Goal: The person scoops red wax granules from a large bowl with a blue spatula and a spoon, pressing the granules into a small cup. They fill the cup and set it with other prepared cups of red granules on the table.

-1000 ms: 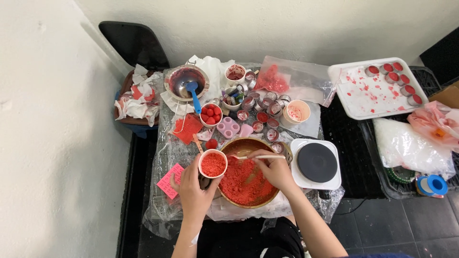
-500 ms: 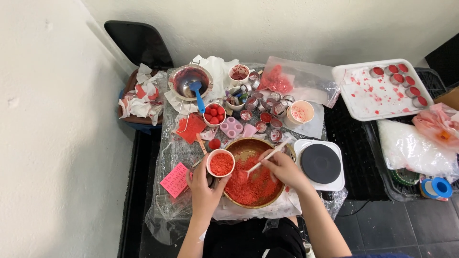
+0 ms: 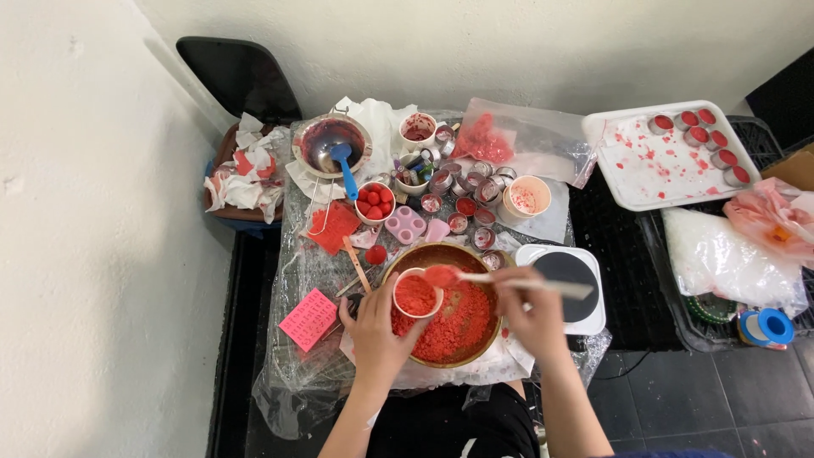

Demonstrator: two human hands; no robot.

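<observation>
Left hand (image 3: 377, 326) clamped on cup (image 3: 416, 293), right hand (image 3: 530, 307) gripping spoon (image 3: 475, 276). We keep the cup over the bowl (image 3: 449, 335), tip gently, catch spills.

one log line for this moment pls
left hand: holds small white cup of red granules | right hand: spoon over cup | below: round metal bowl

Clear plastic bag (image 3: 509, 140) with red contents, top centre. White translucent bag (image 3: 721, 254) at right. Pink crumpled bag (image 3: 776, 216) far right. No screens or signs.
</observation>
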